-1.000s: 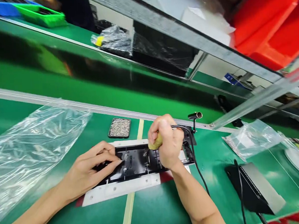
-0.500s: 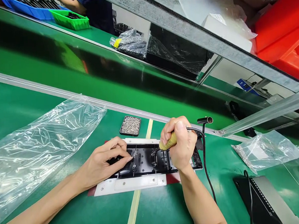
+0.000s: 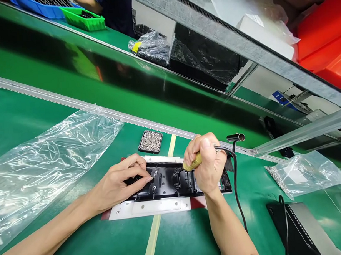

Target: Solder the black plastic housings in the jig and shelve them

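Note:
A long black plastic housing [image 3: 166, 187], open side up with ribs and posts inside, lies between white fixture strips [image 3: 152, 206]. My right hand [image 3: 205, 162] is wrapped round the yellow handle of a corded soldering iron [image 3: 192, 161]. Its tip points down and left into the middle of the housing; whether it touches a post is too small to tell. Over the housing's left end, my left hand [image 3: 124, 180] has thumb and fingertips pinched together close to a post. Anything between those fingertips is hidden.
A small black tray [image 3: 150, 141] of tiny metal pieces sits behind the housing. Clear plastic sheeting [image 3: 54, 161] covers the left. At right are a tube-shaped iron holder [image 3: 235, 137], a bag of metal pieces [image 3: 300, 173] and a laptop-like panel [image 3: 306, 227]. A metal beam [image 3: 240, 46] crosses above.
The view has shifted slightly. Both hands and the soldering iron keep nearly the same places over the housing.

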A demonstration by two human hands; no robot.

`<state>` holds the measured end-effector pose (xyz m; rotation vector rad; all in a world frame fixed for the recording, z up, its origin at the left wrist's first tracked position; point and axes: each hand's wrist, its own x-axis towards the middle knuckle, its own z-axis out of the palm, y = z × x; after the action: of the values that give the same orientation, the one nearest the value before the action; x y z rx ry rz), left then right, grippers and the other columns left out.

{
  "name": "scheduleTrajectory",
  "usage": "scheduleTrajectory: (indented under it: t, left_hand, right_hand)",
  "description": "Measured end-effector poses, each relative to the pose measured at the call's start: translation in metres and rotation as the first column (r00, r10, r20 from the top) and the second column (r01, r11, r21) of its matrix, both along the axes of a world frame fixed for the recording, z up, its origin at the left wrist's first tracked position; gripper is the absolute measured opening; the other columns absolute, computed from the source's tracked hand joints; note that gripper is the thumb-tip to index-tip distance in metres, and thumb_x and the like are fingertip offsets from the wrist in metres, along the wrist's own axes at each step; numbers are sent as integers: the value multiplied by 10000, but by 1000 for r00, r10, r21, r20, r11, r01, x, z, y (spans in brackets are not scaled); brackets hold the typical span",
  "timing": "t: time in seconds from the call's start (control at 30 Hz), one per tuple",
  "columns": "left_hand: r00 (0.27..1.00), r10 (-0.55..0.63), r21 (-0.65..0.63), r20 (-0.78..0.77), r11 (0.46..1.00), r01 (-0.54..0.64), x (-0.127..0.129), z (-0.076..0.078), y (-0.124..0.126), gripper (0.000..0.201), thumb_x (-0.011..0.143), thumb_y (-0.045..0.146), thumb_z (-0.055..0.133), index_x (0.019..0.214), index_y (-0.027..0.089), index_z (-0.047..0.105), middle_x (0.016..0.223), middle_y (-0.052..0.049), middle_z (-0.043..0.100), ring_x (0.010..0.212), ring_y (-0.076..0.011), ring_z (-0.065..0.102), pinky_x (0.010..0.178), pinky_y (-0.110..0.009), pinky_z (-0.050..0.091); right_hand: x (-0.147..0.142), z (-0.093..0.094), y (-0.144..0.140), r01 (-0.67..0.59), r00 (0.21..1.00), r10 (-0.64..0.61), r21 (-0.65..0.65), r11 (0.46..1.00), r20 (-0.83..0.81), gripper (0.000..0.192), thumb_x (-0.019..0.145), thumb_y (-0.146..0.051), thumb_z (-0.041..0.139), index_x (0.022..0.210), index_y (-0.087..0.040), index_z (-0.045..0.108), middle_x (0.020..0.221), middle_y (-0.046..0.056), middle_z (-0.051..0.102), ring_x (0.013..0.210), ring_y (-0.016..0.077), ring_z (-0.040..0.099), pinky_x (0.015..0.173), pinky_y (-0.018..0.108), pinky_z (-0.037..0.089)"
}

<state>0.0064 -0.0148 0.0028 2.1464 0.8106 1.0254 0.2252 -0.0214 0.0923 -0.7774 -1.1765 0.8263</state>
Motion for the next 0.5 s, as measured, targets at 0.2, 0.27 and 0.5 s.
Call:
scheduleTrajectory:
  t: [0.2,0.27,0.5]
  left_hand:
    - [999,-30,20,-43,999,31,-4,2,2,142,986,179,599,929,207,726,971,-40,568,882,-129,567,790,-276,442]
    - [998,-36,9,-58,999,36,-4,2,3,139,987,180,599,937,205,726,975,-44,572,884,-130,566,790,-277,447]
    - [999,-23,-17,-40,1000,22,-3,3,2,163,995,209,586,935,198,737,944,-54,585,868,-141,565,768,-288,461]
  right_hand:
    - [-1,1,1,-15,1000,15,6,1000,-15,314,995,-346,529,718,-203,488,559,-53,451,464,69,434,436,233,326]
    - [-1,2,1,-23,1000,23,7,1000,-20,313,995,-335,530,715,-202,487,561,-52,451,466,69,438,435,233,331]
    - [-1,4,1,-6,1000,6,9,1000,10,317,994,-334,529,709,-202,486,560,-52,455,462,69,449,435,235,347]
